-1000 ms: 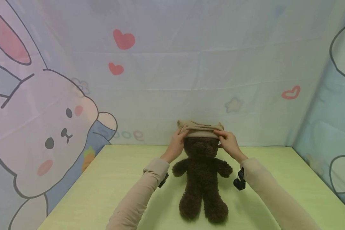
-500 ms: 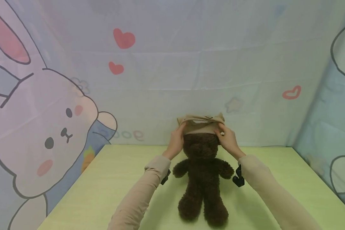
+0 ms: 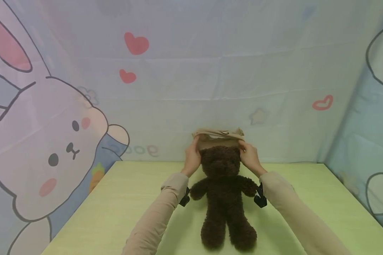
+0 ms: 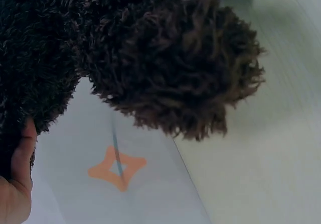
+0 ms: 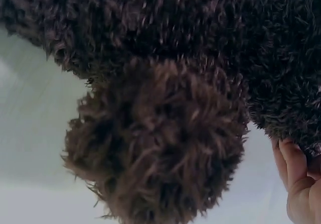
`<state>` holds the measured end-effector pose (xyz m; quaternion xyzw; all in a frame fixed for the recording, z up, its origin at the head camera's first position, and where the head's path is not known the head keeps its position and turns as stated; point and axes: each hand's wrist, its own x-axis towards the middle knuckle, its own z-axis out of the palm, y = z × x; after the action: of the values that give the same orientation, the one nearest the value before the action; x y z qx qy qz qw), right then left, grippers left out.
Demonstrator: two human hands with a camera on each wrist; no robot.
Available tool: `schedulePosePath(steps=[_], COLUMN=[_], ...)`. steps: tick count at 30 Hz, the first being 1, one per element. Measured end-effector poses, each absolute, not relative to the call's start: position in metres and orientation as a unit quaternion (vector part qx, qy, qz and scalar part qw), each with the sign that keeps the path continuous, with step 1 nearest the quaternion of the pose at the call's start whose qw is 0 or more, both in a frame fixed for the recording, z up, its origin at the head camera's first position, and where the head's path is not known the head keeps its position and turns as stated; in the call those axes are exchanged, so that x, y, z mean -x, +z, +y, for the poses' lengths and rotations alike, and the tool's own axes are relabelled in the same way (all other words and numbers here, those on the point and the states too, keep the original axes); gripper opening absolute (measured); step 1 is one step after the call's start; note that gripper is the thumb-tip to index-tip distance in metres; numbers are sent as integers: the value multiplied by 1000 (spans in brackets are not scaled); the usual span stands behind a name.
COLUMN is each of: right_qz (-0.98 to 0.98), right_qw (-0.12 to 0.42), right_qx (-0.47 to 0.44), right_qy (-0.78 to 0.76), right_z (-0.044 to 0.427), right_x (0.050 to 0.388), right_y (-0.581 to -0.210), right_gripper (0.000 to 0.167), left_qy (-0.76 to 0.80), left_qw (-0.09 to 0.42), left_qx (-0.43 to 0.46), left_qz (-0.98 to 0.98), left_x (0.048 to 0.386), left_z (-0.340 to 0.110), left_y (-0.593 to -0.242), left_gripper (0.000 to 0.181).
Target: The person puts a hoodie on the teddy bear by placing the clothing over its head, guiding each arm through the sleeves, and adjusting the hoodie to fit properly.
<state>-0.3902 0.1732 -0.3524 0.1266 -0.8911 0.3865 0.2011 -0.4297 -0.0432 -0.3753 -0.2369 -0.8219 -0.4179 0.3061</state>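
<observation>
Spreading across the top of the bear's head, the cloth [image 3: 220, 143] is beige and stretched wide, with a long slit of opening along its upper part and a small dark-rimmed mark near twelve o'clock. Whether it rests on the fur or hangs just behind it, I cannot tell. The left hand [image 3: 192, 159] pinches the cloth at nine o'clock, and the right hand [image 3: 250, 156] pinches it at three. In both wrist views, fingertips are at the edge of dark fur, and the cloth is out of sight there.

Below, the bear [image 3: 224, 194] is dark brown and shaggy, head toward twelve o'clock, legs toward five and seven, arms out to about nine and three. Beige sleeves [image 3: 157, 212] come in from seven and five o'clock, with a black device [image 3: 260, 197] by each wrist.

Under the bear is a pale green table [image 3: 140, 198]. Beyond its far edge, toward twelve o'clock, rises a pale backdrop [image 3: 242, 63], lightly creased. Its prints include a big rabbit [image 3: 64, 148] at nine o'clock, two solid hearts [image 3: 136, 43] toward eleven, an outlined heart [image 3: 323, 102] toward two and a faint star [image 3: 257, 116] toward one.
</observation>
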Motion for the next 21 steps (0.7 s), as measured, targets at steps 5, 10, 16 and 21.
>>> schedulePosePath(steps=[5,10,16,21], right_qz=[-886,-882,-870,-866], right_qw=[216,173,140,146], right_qx=[-126,-75,-41,-35], right_qy=[391,432,472,477], right_z=[173,179,188,192], right_x=[390,395,399,402], right_y=[-348,-350,-361,-374], right_gripper=[40,40,38,37], left_qy=[-440,-533,-506,-526], left_qw=[316,256,253,205], left_qx=[218,192,130,143], left_qz=[-812,-783,-814,-813], left_x=[545,624,492,400], left_z=[-51,-52,-37,-28], left_y=[-459,-523,-435,-372], left_gripper=[57,70,67,54])
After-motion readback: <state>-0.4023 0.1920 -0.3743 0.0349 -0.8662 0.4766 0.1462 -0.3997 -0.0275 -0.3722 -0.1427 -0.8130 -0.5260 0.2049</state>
